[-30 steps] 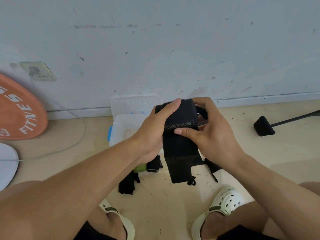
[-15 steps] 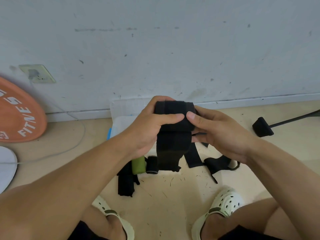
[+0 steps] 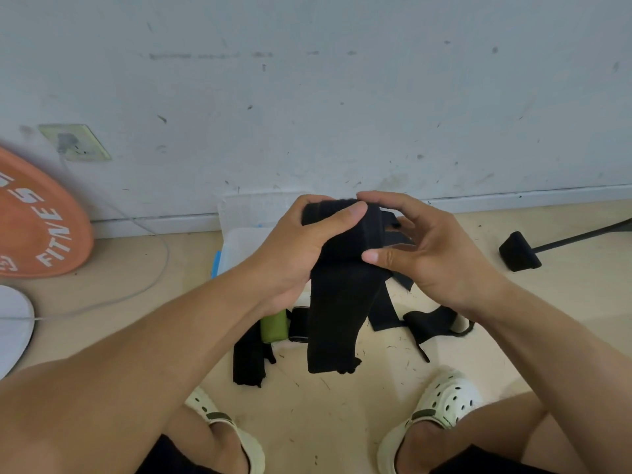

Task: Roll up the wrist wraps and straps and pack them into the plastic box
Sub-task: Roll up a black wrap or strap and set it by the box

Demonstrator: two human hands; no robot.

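We are gripping partly rolled black fabric wrist wrap [image 3: 342,268] with left hand [image 3: 297,248], fingers curled round roll; right hand [image 3: 427,254] pinching it above translucent plastic box [image 3: 239,241]; loose tail hanging.

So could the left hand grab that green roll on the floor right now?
Probably not yet. The left hand is busy gripping the black wrap, which the right hand also holds. The green roll lies just below on the floor with nothing covering it, so letting go first should free the way.
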